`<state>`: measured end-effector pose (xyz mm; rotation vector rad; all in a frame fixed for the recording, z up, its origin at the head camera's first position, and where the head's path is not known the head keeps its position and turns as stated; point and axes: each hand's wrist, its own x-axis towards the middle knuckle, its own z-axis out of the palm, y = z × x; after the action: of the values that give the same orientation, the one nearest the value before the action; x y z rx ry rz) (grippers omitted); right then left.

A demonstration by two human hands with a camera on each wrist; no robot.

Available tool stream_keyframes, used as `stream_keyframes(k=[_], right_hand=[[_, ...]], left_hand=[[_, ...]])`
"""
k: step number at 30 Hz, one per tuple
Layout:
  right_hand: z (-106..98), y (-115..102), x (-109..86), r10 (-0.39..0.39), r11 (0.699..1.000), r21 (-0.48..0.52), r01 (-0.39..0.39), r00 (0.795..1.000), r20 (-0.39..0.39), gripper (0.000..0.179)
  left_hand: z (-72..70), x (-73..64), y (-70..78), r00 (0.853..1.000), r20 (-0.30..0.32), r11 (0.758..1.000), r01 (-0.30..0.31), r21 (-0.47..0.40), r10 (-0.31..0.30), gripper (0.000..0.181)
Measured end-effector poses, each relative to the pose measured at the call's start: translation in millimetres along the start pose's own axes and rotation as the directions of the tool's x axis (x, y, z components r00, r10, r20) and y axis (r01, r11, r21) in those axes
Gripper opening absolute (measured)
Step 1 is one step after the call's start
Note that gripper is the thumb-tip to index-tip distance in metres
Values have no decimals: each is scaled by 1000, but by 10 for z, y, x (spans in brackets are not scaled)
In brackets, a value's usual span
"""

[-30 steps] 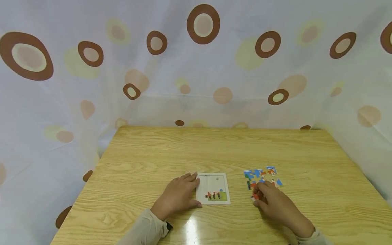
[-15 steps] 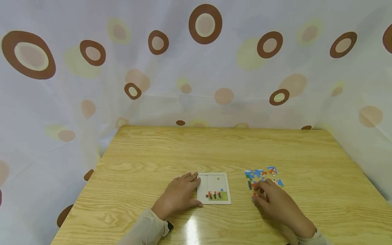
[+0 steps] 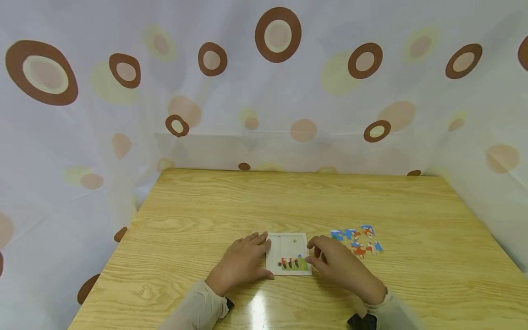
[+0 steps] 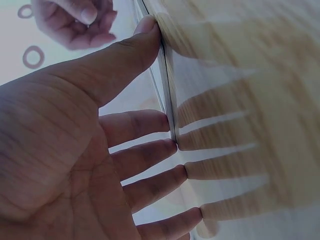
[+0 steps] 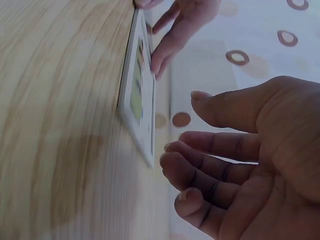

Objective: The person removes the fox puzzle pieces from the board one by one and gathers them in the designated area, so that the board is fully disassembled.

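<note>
A square white puzzle tray point(image 3: 288, 272) lies on the wooden table. A short strip of joined puzzle pieces point(image 3: 294, 263), printed green with red and dark stripes, sits along its lower right. My left hand point(image 3: 241, 266) rests at the tray's left side, its thumb and fingers spread and extended along that edge. At the tray's right edge is my right hand point(image 3: 344, 263), fingers loosely bent. In the right wrist view, the right hand point(image 5: 250, 155) shows a gap between thumb and fingers, with no piece visible there.
Several loose puzzle pieces point(image 3: 359, 250), blue, white and orange-red, lie right of the tray, partly hidden by the right hand. A pale curtain point(image 3: 264, 101) with brown rings hangs around the table point(image 3: 247, 197).
My right hand has moved left from the loose pieces to the tray's right edge, uncovering more of those pieces. The left hand has stayed at the tray's left side.
</note>
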<state>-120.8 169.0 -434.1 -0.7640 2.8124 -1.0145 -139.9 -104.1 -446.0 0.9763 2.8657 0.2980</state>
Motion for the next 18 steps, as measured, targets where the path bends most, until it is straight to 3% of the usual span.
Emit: stream_keyframes(k=[7,18], right_hand=[[198,-109,230,-2,999,38,-1,998,69,27],[333,-31,313,26,999,36,-29,996,91,21]], left_hand=[[21,-7,-13,1000,-15,1000,1,11,-1,81],[5,-14,0,1000,-6,1000,9,1,-9,80]])
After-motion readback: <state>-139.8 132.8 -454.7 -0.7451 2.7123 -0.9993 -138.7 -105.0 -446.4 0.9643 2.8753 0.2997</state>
